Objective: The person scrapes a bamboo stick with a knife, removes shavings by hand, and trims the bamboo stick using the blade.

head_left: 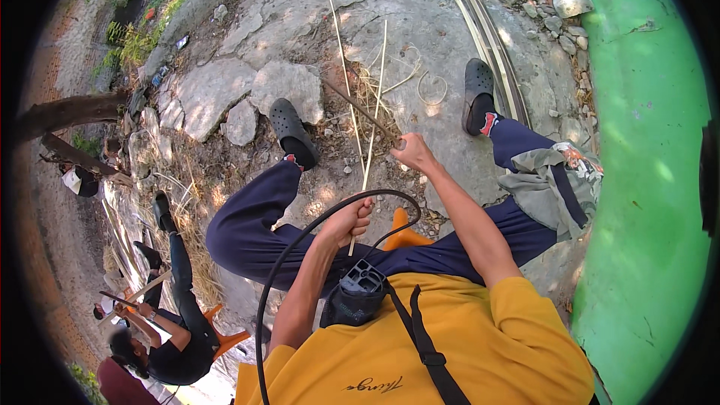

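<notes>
My left hand [349, 222] is closed around the lower part of a thin pale strip [377, 82], which looks like split bamboo and points away from me between my feet. A second pale strip [345, 56] runs beside it and meets it just beyond my left fist; I cannot tell whether the two are joined. My right hand [414, 154] grips a long knife [360, 109] with a narrow dark blade. The blade slants up to the left and crosses over both strips. Its handle is mostly hidden in my fist.
Curled pale shavings [409, 75] lie on cracked concrete [300, 26]. More long strips [491, 49] rest beyond my right shoe, near a green wall [637, 180]. A black cable [281, 266] loops past my left forearm. At the left, a person [180, 352] holds a strip and a blade.
</notes>
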`<action>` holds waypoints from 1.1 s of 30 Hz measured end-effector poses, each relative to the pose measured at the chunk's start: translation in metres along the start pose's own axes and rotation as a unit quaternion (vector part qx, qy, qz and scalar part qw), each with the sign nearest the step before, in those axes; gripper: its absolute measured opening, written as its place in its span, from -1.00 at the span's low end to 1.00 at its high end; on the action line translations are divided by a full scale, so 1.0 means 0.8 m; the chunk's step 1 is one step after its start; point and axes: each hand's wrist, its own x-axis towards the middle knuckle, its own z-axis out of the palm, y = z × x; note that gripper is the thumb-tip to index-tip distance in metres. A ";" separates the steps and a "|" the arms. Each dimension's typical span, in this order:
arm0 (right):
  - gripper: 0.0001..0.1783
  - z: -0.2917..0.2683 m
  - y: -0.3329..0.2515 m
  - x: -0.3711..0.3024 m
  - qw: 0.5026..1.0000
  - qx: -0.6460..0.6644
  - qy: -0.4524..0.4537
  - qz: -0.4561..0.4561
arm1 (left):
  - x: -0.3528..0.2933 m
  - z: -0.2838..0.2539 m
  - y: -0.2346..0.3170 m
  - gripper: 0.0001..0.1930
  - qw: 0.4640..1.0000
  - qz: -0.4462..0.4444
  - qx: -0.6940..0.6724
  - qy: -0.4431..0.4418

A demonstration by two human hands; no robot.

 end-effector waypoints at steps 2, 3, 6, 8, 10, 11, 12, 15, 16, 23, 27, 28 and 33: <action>-0.64 0.014 -0.015 -0.011 0.998 0.003 -0.019 -0.064 | 0.003 -0.015 0.002 -0.76 1.000 0.003 -0.013 0.011; -0.64 0.013 -0.006 -0.009 0.998 0.002 -0.018 -0.061 | 0.003 -0.016 0.001 -0.76 1.000 -0.001 -0.024 0.016; -0.58 -0.001 0.033 0.017 0.997 -0.020 -0.025 0.069 | -0.023 0.000 0.008 -0.73 0.999 -0.032 0.017 0.009; -0.58 0.001 0.042 0.021 0.995 -0.031 -0.027 0.093 | -0.029 -0.003 -0.004 -0.71 0.998 -0.060 0.026 0.018; -0.58 0.005 0.028 0.018 0.993 -0.047 -0.018 0.105 | -0.030 -0.007 -0.020 -0.71 0.998 -0.057 0.023 0.030; -0.58 0.007 0.021 0.020 0.993 -0.048 -0.019 0.102 | -0.027 -0.009 -0.026 -0.71 0.997 -0.059 0.022 0.041; -0.58 0.010 0.019 0.017 0.994 -0.031 -0.013 0.103 | -0.023 -0.011 -0.030 -0.70 0.998 -0.048 0.013 0.028; -0.56 0.017 0.009 -0.007 0.997 -0.011 0.000 0.074 | -0.025 -0.019 -0.041 -0.71 0.998 -0.056 -0.032 0.009; -0.56 0.017 0.003 -0.015 0.998 -0.004 -0.013 0.066 | -0.027 -0.021 -0.037 -0.73 0.999 -0.046 -0.014 0.011; -0.51 0.021 -0.009 -0.045 0.999 -0.015 -0.032 0.028 | -0.047 -0.037 -0.022 -0.62 0.967 -0.050 0.211 0.135; -0.50 0.022 -0.002 -0.048 0.998 -0.024 -0.034 0.044 | -0.010 -0.047 -0.006 -0.34 0.905 -0.019 0.399 0.147; -0.50 0.025 0.003 -0.050 0.998 -0.025 -0.031 0.045 | 0.014 -0.056 0.003 -0.19 0.863 -0.031 0.475 0.170; -0.51 0.032 -0.014 -0.048 0.998 -0.033 -0.042 0.027 | 0.118 -0.076 0.027 -0.23 0.918 0.091 0.334 0.196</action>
